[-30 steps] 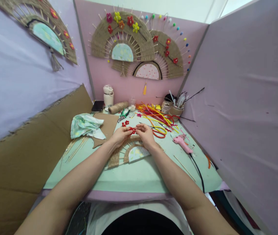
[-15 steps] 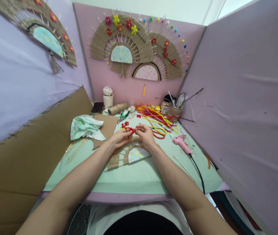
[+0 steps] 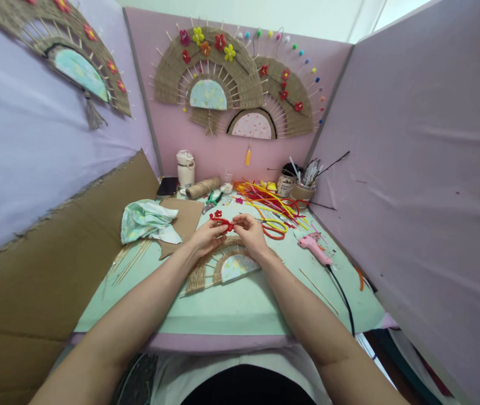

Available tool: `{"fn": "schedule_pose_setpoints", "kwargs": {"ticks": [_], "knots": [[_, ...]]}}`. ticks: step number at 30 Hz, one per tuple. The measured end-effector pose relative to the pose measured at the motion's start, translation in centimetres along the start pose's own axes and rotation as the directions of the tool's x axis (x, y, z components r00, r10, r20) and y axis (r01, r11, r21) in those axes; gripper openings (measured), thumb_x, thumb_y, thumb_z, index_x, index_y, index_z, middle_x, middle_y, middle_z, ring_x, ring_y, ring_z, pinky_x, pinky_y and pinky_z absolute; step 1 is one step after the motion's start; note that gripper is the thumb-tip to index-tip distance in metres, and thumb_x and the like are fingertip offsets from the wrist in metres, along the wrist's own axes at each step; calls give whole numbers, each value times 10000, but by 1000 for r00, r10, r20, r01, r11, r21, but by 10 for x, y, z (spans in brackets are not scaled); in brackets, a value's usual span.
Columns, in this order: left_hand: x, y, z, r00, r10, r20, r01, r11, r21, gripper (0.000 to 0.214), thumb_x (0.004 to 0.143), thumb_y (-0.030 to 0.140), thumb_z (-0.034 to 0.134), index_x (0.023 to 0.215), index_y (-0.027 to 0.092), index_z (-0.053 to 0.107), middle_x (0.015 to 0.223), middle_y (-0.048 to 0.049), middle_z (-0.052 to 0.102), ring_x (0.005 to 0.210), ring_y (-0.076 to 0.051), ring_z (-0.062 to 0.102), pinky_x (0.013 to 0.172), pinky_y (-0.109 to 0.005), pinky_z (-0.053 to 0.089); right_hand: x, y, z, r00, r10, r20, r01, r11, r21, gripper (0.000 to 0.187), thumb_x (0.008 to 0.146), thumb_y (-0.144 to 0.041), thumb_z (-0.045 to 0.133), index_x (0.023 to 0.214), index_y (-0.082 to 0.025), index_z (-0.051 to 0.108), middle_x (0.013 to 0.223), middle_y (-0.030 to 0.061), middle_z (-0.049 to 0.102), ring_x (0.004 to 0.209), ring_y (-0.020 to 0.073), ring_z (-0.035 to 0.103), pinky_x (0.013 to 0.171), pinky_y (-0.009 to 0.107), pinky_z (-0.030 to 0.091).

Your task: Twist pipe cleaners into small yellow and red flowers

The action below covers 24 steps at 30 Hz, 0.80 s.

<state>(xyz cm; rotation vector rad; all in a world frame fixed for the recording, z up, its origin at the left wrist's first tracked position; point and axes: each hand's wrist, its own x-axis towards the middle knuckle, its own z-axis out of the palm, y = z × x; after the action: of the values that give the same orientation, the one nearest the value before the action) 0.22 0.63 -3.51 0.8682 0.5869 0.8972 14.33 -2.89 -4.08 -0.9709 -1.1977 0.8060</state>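
Note:
Both of my hands meet above a small woven jute fan (image 3: 223,265) lying on the green table (image 3: 240,304). My left hand (image 3: 204,236) and my right hand (image 3: 250,232) each pinch an end of a bent red pipe cleaner (image 3: 224,223), held just over the fan's far rim. The fingers of both hands are curled tight around it. A small finished red pipe-cleaner flower (image 3: 216,214) lies on the table just behind my left hand.
A heap of red and yellow pipe cleaners (image 3: 271,203) and scissors lie at the back right. A pink glue gun (image 3: 314,247) with a black cord lies right. Folded cloth (image 3: 147,218), cardboard, bamboo sticks (image 3: 132,256), a twine spool (image 3: 203,187) and a white bottle (image 3: 185,167) are left and behind.
Both hands have lifted slightly and moved a little away from me with the red pipe cleaner. Nothing else on the table has moved.

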Motion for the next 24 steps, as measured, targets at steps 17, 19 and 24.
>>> {"fn": "schedule_pose_setpoints", "kwargs": {"ticks": [17,19,24], "knots": [[0,-6,6,952,307,-18,-294,926,236,617,569,185,759,1125,176,490,715,22,604,695,-108,585,711,-240,423,-3,-9,0,997,-57,-54,48,986,-163,114,697,-261,576,757,-176,621,742,16,636,688,149,579,667,275,466],[-1,-7,7,940,339,-34,-321,915,242,709,576,183,753,1201,204,420,687,43,589,661,-101,580,690,-230,421,-5,-8,1,993,-92,-77,75,976,-203,110,712,-269,571,761,-181,616,732,13,631,675,147,572,657,274,462],[-1,-10,7,933,353,-63,-322,902,288,697,582,211,747,1187,227,402,668,43,601,625,-103,576,654,-218,411,-9,-10,2,985,-156,-72,126,939,-319,131,737,-266,547,795,-192,637,776,27,640,687,153,566,665,283,458]]}}
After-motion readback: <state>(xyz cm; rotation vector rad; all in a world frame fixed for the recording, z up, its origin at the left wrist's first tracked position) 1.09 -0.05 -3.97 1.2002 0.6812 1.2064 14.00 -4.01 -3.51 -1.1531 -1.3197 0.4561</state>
